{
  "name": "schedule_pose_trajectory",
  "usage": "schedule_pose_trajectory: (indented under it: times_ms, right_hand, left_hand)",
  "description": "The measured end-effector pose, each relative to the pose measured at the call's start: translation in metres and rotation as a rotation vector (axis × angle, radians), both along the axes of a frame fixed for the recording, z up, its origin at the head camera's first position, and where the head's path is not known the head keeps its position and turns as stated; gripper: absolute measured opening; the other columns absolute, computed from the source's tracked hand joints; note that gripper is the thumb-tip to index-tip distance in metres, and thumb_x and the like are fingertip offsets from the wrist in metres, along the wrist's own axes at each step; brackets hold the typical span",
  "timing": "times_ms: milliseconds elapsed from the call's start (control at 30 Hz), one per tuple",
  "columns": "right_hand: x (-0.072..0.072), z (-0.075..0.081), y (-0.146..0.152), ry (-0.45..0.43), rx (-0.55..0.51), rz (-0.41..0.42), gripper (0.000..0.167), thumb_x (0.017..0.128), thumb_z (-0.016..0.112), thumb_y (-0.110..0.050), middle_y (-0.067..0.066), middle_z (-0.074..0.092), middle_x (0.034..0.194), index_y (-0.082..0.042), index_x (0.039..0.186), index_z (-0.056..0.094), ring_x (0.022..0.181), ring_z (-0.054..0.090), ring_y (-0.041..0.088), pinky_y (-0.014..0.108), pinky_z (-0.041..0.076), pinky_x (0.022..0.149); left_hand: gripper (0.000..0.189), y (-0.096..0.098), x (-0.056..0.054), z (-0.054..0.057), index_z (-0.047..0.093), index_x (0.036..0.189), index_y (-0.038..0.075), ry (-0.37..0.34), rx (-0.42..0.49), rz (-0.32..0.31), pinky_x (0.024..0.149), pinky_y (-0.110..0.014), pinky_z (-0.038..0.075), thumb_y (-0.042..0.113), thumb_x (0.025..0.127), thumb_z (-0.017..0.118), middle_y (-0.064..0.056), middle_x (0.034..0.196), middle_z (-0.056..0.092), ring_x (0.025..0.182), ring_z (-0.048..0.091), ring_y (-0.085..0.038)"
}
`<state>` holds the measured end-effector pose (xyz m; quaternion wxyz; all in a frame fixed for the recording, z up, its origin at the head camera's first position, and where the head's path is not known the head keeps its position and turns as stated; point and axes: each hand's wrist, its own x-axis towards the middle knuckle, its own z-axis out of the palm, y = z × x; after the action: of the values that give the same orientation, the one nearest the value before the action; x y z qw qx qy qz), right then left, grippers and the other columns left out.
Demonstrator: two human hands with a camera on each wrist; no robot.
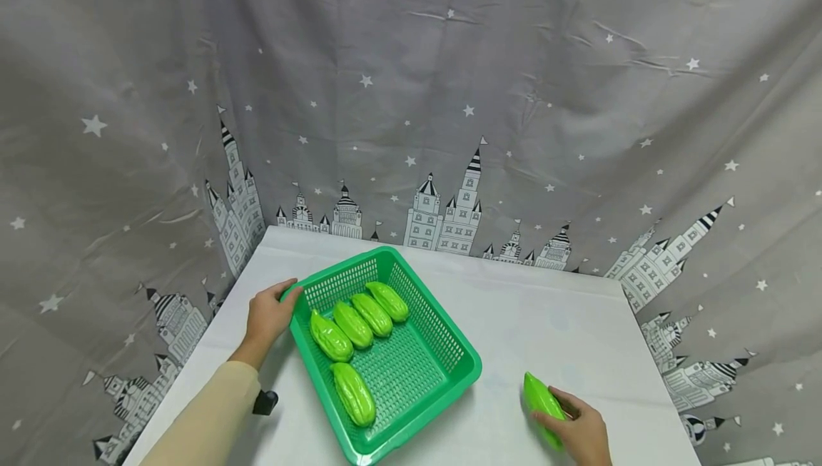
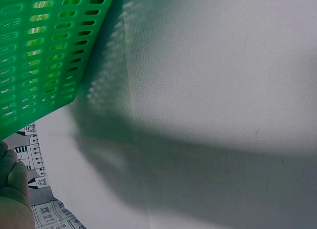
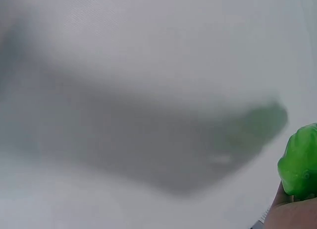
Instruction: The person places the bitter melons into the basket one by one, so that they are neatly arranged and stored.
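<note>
A green plastic basket [image 1: 420,417] with slotted walls sits on the white table, left of the middle. My left hand [image 1: 270,315] grips the rim at its far left corner, thumb over the edge. In the left wrist view that hand [image 2: 14,197] shows only in part, below the basket's wall [image 2: 49,55]. Several glossy light-green bitter melons [image 1: 352,325] lie inside, most in a row by the far left wall. To the basket's right, my right hand [image 1: 581,429] holds another bitter melon [image 1: 541,396] between thumb and fingers; its near end [image 3: 301,162] shows in the right wrist view, above its shadow.
A small black object [image 1: 265,402] is beside the left sleeve [image 1: 212,416]. White cloth covers the table [image 1: 546,323]. Behind and at both sides hangs a grey curtain [image 1: 411,80] with printed stars and castles.
</note>
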<state>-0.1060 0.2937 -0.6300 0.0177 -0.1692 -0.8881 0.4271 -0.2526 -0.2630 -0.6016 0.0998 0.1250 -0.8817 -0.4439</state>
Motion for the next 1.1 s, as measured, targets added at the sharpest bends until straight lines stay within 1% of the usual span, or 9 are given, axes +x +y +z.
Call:
schedule_pose_trajectory:
  times_ms: [133, 233, 433, 500, 633, 733, 800, 867, 1100]
  right_hand:
    - [-0.008, 0.016, 0.003, 0.027, 0.011, 0.031, 0.078, 0.071, 0.094, -0.034, 0.028, 0.060, 0.131, 0.003, 0.132, 0.063, 0.120, 0.057, 0.048, 0.055, 0.052, 0.098]
    - [-0.014, 0.031, 0.006, 0.051, 0.022, 0.034, 0.078, 0.073, 0.092, -0.036, 0.028, 0.059, 0.133, 0.003, 0.133, 0.062, 0.119, 0.058, 0.047, 0.053, 0.054, 0.096]
    - [-0.029, 0.062, 0.013, 0.108, 0.019, 0.020, 0.080, 0.076, 0.090, -0.038, 0.027, 0.057, 0.137, 0.003, 0.137, 0.058, 0.121, 0.058, 0.046, 0.052, 0.054, 0.098]
    - [-0.033, 0.073, 0.015, 0.124, 0.009, 0.016, 0.080, 0.077, 0.090, -0.036, 0.026, 0.056, 0.138, 0.002, 0.138, 0.057, 0.123, 0.057, 0.045, 0.053, 0.052, 0.100]
    - [-0.040, 0.090, 0.016, 0.166, -0.024, -0.001, 0.079, 0.078, 0.089, -0.036, 0.025, 0.055, 0.140, 0.001, 0.140, 0.057, 0.124, 0.056, 0.045, 0.052, 0.052, 0.099]
    - [-0.044, 0.098, 0.014, 0.189, -0.056, -0.014, 0.079, 0.078, 0.089, -0.037, 0.023, 0.055, 0.141, -0.001, 0.141, 0.056, 0.124, 0.056, 0.043, 0.037, 0.055, 0.094]
    - [-0.046, 0.101, 0.013, 0.193, -0.075, -0.017, 0.080, 0.078, 0.089, -0.037, 0.023, 0.055, 0.141, -0.002, 0.141, 0.056, 0.125, 0.056, 0.041, 0.024, 0.053, 0.089]
    - [-0.047, 0.102, 0.011, 0.191, -0.081, -0.015, 0.080, 0.077, 0.090, -0.037, 0.022, 0.056, 0.141, -0.002, 0.141, 0.056, 0.125, 0.056, 0.041, 0.016, 0.050, 0.083]
    - [-0.053, 0.109, 0.006, 0.212, -0.085, -0.005, 0.079, 0.078, 0.089, -0.037, 0.022, 0.056, 0.141, -0.002, 0.141, 0.057, 0.124, 0.057, 0.040, 0.013, 0.049, 0.081]
  left_hand:
    - [0.047, 0.001, -0.001, 0.000, 0.058, 0.140, 0.002, 0.000, -0.003, 0.004, 0.108, -0.054, 0.044, 0.032, 0.104, 0.060, -0.020, 0.141, 0.056, 0.133, 0.049, -0.041]
    - [0.047, 0.001, -0.001, 0.000, 0.059, 0.140, 0.003, -0.006, 0.001, 0.005, 0.108, -0.054, 0.044, 0.033, 0.103, 0.060, -0.020, 0.141, 0.056, 0.133, 0.049, -0.041]
    - [0.047, 0.001, 0.001, 0.001, 0.058, 0.141, 0.004, -0.007, -0.001, 0.002, 0.110, -0.054, 0.042, 0.033, 0.104, 0.059, -0.019, 0.142, 0.056, 0.134, 0.048, -0.041]
    - [0.047, 0.000, 0.001, 0.002, 0.058, 0.141, 0.003, -0.003, -0.001, 0.000, 0.110, -0.054, 0.042, 0.033, 0.104, 0.059, -0.020, 0.142, 0.056, 0.134, 0.047, -0.041]
    - [0.047, 0.001, 0.001, 0.003, 0.058, 0.140, 0.004, 0.003, 0.000, 0.003, 0.110, -0.054, 0.042, 0.032, 0.103, 0.060, -0.019, 0.142, 0.056, 0.134, 0.048, -0.041]
    - [0.047, 0.000, 0.002, 0.004, 0.058, 0.141, 0.004, 0.004, 0.003, 0.006, 0.110, -0.054, 0.041, 0.032, 0.103, 0.060, -0.019, 0.142, 0.055, 0.135, 0.047, -0.041]
    - [0.047, 0.000, 0.003, 0.005, 0.058, 0.141, 0.004, 0.001, 0.005, 0.006, 0.111, -0.054, 0.041, 0.032, 0.104, 0.060, -0.019, 0.143, 0.055, 0.135, 0.047, -0.041]
    - [0.046, 0.000, 0.003, 0.005, 0.058, 0.141, 0.004, 0.001, 0.007, 0.005, 0.111, -0.054, 0.041, 0.032, 0.104, 0.060, -0.019, 0.143, 0.055, 0.135, 0.046, -0.041]
    - [0.047, 0.001, 0.003, 0.005, 0.058, 0.141, 0.004, -0.004, 0.009, 0.004, 0.110, -0.054, 0.042, 0.032, 0.104, 0.059, -0.020, 0.142, 0.055, 0.135, 0.047, -0.041]
